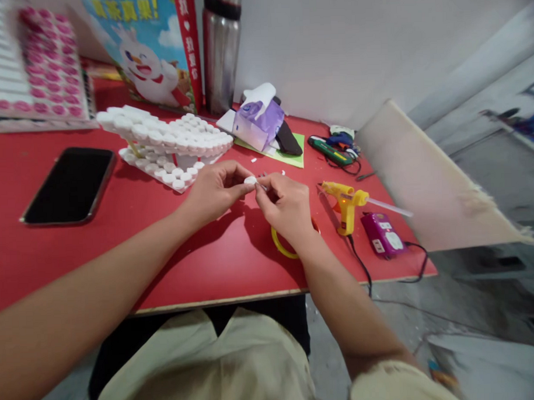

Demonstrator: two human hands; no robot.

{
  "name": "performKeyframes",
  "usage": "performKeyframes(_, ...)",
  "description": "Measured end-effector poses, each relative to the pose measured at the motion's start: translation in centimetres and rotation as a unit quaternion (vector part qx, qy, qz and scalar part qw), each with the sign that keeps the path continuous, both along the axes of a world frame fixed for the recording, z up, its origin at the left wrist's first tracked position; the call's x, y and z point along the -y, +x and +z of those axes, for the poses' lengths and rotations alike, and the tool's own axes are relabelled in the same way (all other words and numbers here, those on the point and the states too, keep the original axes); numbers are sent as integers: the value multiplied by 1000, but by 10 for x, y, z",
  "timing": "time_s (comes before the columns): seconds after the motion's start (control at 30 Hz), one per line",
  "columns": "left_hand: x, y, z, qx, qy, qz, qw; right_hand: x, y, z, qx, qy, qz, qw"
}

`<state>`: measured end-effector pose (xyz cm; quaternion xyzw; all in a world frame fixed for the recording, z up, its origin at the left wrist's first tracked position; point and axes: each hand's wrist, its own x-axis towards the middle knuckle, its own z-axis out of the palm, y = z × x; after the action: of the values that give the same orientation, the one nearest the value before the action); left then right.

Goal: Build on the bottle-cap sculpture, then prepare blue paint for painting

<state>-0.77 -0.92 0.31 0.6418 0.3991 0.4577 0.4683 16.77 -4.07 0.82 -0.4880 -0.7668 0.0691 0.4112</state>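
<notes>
Between the thumb and fingertips of my left hand (218, 187) is a small white disc (250, 181), seen nearly edge-on. My right hand (287, 202) is closed in a pinch at the disc's right edge; what its fingers hold, if anything, is too small to make out. Beyond my left hand stands a white structure (159, 131) built of many similar small discs, with a slanted upper layer over a lower one. A yellow ring (281, 246), like a tape roll, lies partly hidden under my right wrist. Small white scraps lie just past my fingers.
A yellow glue gun (346, 206) with its stick and a purple power adapter (384, 235) trail cords over the right edge. A phone (69, 185) lies left. Behind are a purple tissue pack (259, 121), a steel flask (221, 56), a printed bag (143, 52) and a green-handled tool (330, 151).
</notes>
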Motion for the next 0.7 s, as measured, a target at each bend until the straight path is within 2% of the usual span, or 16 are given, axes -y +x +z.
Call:
performKeyframes(0.1,0,-1,1,0,20,-12,1000,-1,0,1,-18,-9,5,1000)
performKeyframes(0.2,1,-1,1,-7,26,-11,1000,-2,0,3,-80,-68,0,994)
performKeyframes(0.33,1,-1,1,-41,39,11,998,-3,0,7,-230,-208,16,951)
performKeyframes(0.4,1,0,2,-48,40,15,998,-3,-1,7,-259,-231,28,938)
performKeyframes(0.5,1,0,2,-42,33,18,998,-2,-1,4,-227,-190,30,955)
performKeyframes(0.6,0,-1,2,-40,19,15,999,-1,-1,1,-136,-113,11,984)
performKeyframes(0.7,0,-3,4,-39,4,-2,999,1,-1,1,-39,-39,0,998)
